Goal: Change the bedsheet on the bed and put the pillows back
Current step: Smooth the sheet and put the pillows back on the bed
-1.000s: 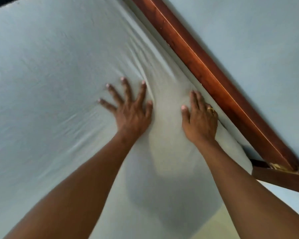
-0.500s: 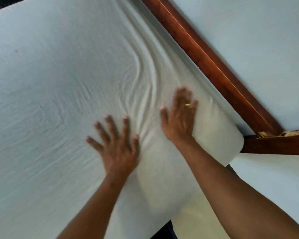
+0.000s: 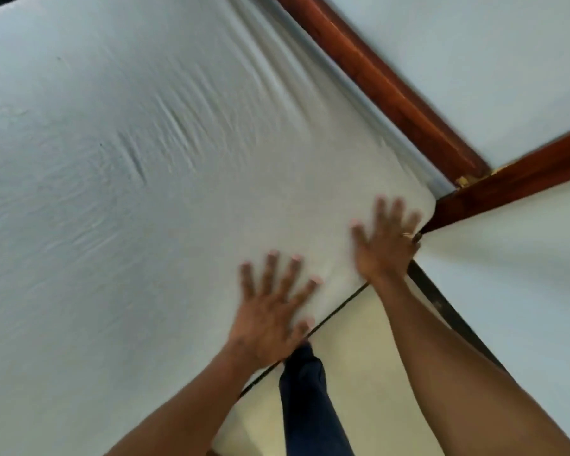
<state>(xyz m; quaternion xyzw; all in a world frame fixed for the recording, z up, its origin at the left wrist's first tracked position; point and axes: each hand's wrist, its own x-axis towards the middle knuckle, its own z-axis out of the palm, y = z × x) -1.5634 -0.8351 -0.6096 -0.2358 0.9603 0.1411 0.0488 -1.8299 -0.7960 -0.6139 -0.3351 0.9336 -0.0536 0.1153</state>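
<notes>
On bedsheet point(image 3: 145, 199): left hand point(image 3: 272, 312), right hand point(image 3: 382, 246).

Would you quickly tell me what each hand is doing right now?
Left hand: open, fingers spread, flat on the bedsheet.
Right hand: open, fingers straight, flat on the sheet near the mattress corner.

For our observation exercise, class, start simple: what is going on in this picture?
A person has both hands spread flat on the white sheet near its corner. The left hand lies by the near edge. The right hand sits at the corner, next to the wooden frame. The fingers are straight and grip nothing, so they are apparently smoothing the cloth. Further up, creases cross the sheet. No pillows are in view.
</notes>
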